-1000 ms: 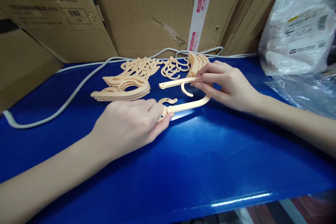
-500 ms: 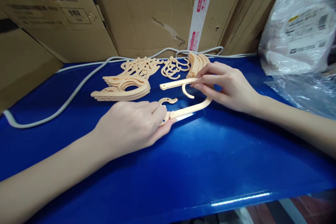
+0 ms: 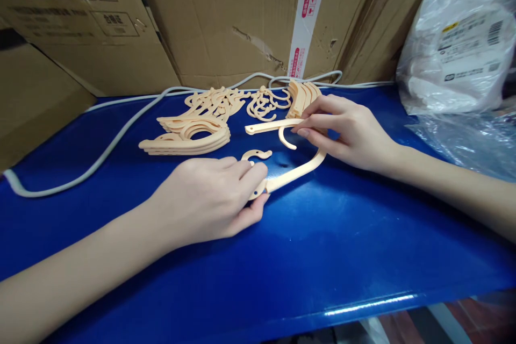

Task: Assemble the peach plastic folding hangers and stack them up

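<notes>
My left hand [image 3: 213, 196] is closed, pinching a curved beige plastic piece with holes [image 3: 257, 192] against the near end of a bent hanger arm [image 3: 298, 173]. The fingers partly cover where the two meet. My right hand [image 3: 350, 131] pinches the far, bent end of the hanger arm, where a second straight bar [image 3: 266, 127] also runs under its fingertips. Below that bar a small beige hook [image 3: 286, 141] curves down. Another curved end with a hole [image 3: 258, 155] shows just beyond my left fingers; its link to the held piece is hidden.
Behind the hands lie stacked beige hanger parts [image 3: 189, 142], a heap of curved pieces [image 3: 217, 102], loose hooks [image 3: 264, 105] and upright arms [image 3: 302, 98]. A white cable [image 3: 133, 131] crosses the blue table [image 3: 322, 269]. Cardboard boxes [image 3: 226, 5] and a plastic bag [image 3: 455, 64] stand behind.
My left hand has moved slightly right and turned, and the near end of the hanger arm with the holed piece sits a little lower. My right hand has hardly moved.
</notes>
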Demonstrator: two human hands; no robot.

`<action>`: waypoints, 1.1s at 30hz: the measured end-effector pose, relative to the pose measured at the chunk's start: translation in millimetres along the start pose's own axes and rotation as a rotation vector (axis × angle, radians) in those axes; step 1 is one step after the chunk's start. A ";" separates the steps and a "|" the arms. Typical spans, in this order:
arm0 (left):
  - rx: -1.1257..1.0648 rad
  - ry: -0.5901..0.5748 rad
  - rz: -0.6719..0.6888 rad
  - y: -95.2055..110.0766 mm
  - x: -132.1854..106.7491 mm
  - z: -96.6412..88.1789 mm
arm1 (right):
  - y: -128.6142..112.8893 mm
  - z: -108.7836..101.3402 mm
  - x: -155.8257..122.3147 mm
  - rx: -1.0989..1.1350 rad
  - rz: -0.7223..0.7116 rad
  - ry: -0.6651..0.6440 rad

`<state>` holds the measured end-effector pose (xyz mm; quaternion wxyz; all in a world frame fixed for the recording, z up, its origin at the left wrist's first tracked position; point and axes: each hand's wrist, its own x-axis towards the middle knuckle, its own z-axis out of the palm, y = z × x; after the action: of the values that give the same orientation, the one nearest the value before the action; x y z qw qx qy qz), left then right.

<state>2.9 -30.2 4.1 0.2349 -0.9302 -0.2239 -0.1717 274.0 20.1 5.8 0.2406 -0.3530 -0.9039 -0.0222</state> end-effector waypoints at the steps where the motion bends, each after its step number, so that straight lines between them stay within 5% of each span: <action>1: -0.043 -0.017 0.018 0.9 0.4 0.6 | 0.3 0.6 -0.2 -0.006 -0.004 0.003; 10: -0.167 -0.051 0.164 2.9 2.6 6.0 | 4.2 5.1 -1.7 -0.030 0.009 -0.037; 16: -0.133 0.043 0.105 -1.0 0.2 11.8 | 6.0 7.6 -2.2 0.095 0.137 -0.012; 33: -0.286 -0.054 0.001 -4.0 -2.7 13.2 | 5.4 12.1 -2.3 0.107 0.153 0.030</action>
<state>1.5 -21.2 -6.6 0.0941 -0.9585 -0.2028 -0.1767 273.8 25.3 -6.6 0.2735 -0.4074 -0.8704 0.0393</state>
